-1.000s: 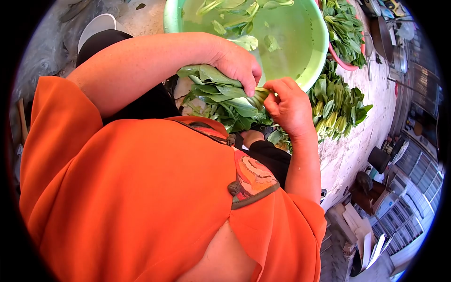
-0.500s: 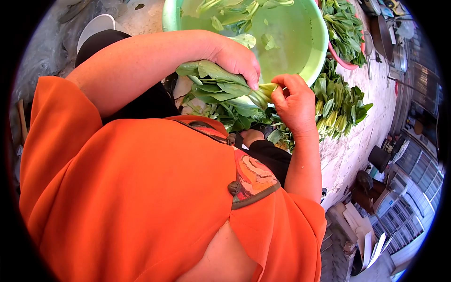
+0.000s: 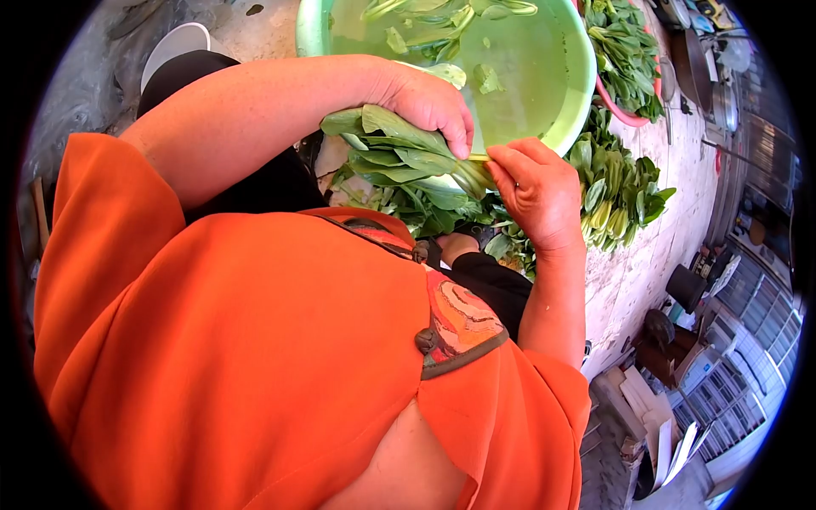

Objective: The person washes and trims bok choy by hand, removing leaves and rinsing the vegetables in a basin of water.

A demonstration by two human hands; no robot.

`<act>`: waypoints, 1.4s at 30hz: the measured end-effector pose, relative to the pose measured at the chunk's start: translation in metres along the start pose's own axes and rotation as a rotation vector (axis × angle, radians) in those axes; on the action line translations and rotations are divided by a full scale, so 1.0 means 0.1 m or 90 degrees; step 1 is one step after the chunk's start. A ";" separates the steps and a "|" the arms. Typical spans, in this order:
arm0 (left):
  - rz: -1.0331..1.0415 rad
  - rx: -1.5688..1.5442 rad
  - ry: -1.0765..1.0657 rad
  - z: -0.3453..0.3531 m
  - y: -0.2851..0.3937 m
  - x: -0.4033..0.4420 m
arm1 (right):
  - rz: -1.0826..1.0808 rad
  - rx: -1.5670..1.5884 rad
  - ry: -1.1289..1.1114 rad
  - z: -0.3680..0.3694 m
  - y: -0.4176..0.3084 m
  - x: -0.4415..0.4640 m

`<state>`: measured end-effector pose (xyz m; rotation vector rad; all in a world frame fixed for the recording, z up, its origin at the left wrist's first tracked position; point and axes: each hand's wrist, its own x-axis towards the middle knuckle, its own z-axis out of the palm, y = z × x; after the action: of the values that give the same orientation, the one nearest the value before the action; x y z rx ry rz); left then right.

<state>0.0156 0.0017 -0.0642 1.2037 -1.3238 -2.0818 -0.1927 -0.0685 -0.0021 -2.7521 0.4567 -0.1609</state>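
A bok choy [image 3: 404, 153] lies level in front of me at the near rim of the green basin [image 3: 580, 93], its leaves pointing left. My left hand [image 3: 432, 106] is closed over it from above, with the thumb and fingers near the stalks. At the stalk end, my right hand [image 3: 535, 187] pinches a pale stem between thumb and fingertips. Its fingers partly hide that end. In the basin's water float several loose greens [image 3: 442, 34] and torn leaf pieces [image 3: 486, 78].
A pile of bok choy [image 3: 616, 195] lies on the pale floor right of the basin. Behind it stands a pink basin [image 3: 625, 113] full of greens. More leaves [image 3: 425, 212] lie below my hands, near my foot. A white bucket [image 3: 176, 47] is at upper left.
My right hand has shifted slightly to the right, its fingers now straighter along the stem. My left hand and the bok choy have barely moved.
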 end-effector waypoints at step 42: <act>0.417 -0.706 -0.156 -0.16 0.20 -0.09 | 0.238 0.358 0.438 -0.04 -0.03 0.20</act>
<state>0.0319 -0.0102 -0.0461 0.0253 -0.3432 -1.9459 -0.1734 -0.0741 0.0038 -1.9609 0.9201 -0.9826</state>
